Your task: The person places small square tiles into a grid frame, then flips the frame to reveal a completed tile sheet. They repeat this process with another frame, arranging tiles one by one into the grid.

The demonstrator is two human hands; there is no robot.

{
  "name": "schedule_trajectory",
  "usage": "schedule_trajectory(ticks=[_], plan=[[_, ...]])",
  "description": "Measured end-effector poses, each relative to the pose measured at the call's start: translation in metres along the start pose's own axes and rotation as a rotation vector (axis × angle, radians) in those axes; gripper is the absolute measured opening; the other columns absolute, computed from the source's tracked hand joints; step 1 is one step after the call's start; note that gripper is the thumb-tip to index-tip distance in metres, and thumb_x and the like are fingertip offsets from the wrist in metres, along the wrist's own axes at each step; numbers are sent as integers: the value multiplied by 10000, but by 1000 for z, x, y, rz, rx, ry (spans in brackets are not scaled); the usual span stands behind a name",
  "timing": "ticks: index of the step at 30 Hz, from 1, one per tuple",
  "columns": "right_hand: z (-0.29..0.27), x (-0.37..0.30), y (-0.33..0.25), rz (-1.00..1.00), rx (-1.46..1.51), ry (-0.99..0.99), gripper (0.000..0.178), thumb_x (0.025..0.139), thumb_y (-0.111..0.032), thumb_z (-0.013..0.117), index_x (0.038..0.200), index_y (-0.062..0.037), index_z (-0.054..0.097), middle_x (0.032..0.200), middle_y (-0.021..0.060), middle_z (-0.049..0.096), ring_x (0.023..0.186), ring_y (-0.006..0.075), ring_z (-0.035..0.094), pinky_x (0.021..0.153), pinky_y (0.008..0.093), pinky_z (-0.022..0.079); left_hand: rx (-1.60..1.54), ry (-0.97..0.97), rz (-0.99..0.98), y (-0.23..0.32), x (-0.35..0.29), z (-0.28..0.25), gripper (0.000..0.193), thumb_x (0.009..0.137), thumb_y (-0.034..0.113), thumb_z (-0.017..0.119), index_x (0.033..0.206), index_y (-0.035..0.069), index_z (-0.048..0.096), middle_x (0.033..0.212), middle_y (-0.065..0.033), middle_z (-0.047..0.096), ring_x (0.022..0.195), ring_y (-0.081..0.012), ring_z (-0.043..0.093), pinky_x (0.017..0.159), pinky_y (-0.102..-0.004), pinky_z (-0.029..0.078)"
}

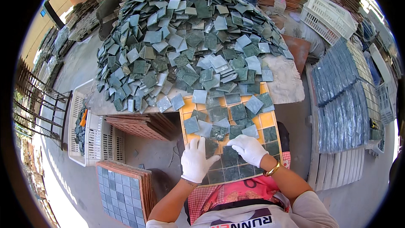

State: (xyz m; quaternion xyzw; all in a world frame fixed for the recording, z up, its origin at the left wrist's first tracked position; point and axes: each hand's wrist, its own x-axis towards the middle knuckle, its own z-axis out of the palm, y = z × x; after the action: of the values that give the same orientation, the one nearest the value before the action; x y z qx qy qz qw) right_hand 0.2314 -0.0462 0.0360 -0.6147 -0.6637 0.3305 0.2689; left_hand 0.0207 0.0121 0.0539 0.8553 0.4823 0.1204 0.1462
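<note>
A yellow gridded tray (189, 114) rests on my lap and leans against the table's near edge. Dark green square tiles (230, 161) fill its near cells, while loose tiles (219, 114) lie scattered over its far part. My left hand (196, 160), in a white glove, lies on the tray's left side, fingers stretched forward and thumb spread. Its fingertips touch the tray beside a pale tile (204, 129). To the right, my gloved right hand (249, 150) bends over the middle cells with its fingers pressed together. Whatever is under those fingertips is hidden.
A large heap of green-grey tiles (185, 38) covers the table (287, 82) ahead. At left stand a white crate (99, 143) and a stack of tiled panels (122, 192). Wrapped tile stacks (339, 105) sit on a pallet at right, below white crates (327, 17).
</note>
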Motion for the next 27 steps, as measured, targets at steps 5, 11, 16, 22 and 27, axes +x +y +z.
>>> schedule_trajectory(ticks=[5,11,16,22,27], plan=[[3,-7,-19,-28,-271,-22,342,831,-250,678,1125,-107,577,1108,121,543,938,318,610,785,419,513,-50,-90,183,-15,5,0,591,691,186,776,1218,39,552,1102,-134,535,989,-349,535,835,-418,485],[10,-8,-22,12,-376,-3,403,782,-266,724,1122,-108,575,1093,98,537,941,291,602,794,404,513,-241,-108,348,-34,8,-1,460,720,108,731,1152,43,587,1129,-129,562,1004,-356,537,871,-425,462],[5,7,-23,58,-336,95,434,751,-288,750,1109,-105,585,1061,89,553,965,275,602,799,393,512,-276,-73,358,-33,8,19,446,727,93,711,1145,27,570,1149,-134,545,1039,-348,543,895,-404,462],[-37,14,-17,141,-208,165,412,774,-262,728,1132,-123,580,1095,89,569,961,307,607,809,405,504,-262,7,213,-7,1,9,415,729,115,725,1116,29,601,1134,-140,568,1014,-350,563,860,-403,475],[-52,5,-1,126,-391,215,505,745,-244,752,1189,-116,547,1127,112,550,982,320,587,838,412,493,-139,104,418,15,-2,33,363,745,133,706,1087,51,614,1031,-91,570,926,-280,560,819,-369,476]])
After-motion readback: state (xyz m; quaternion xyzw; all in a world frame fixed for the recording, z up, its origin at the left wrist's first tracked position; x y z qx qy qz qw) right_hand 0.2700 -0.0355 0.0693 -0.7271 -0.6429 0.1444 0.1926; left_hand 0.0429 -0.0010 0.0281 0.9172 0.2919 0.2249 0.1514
